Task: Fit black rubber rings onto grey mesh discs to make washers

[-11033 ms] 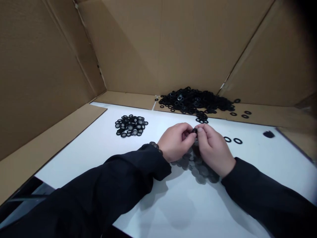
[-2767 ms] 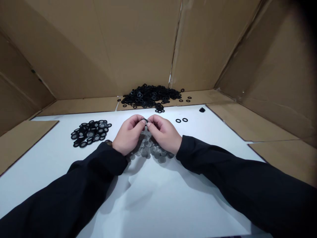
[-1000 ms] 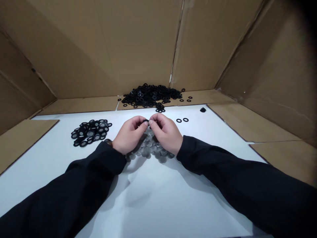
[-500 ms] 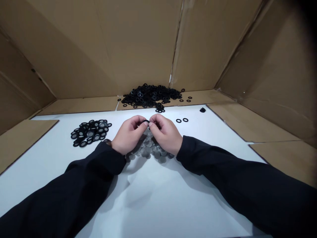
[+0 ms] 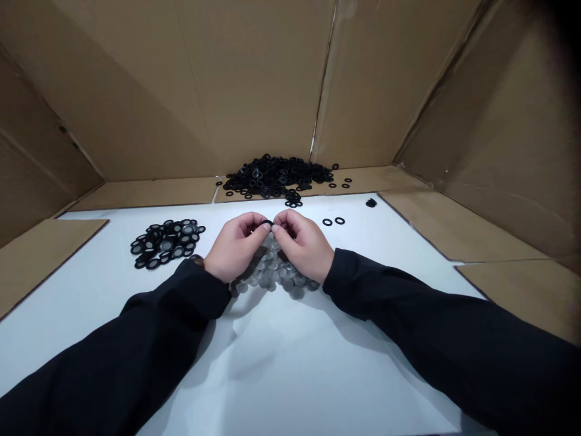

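Note:
Both hands meet near the middle of the view, fingertips nearly touching. My left hand [image 5: 238,245] pinches one side of a black ring [image 5: 267,223], and my right hand [image 5: 305,243] pinches its other side. Most of the ring is hidden by thumbs and fingers. Under and between the hands lies a pile of small grey discs [image 5: 271,275]. To the left sits a heap of black rings with grey discs in them [image 5: 166,244]. Two loose black rings lie right of my right hand, one [image 5: 327,222] beside the other [image 5: 339,221].
A large pile of black rings [image 5: 272,175] lies at the back on a cardboard flap, against the tall cardboard wall [image 5: 254,79]. A small black piece [image 5: 371,203] rests at the right. Cardboard flaps border the white table surface [image 5: 290,363] on both sides.

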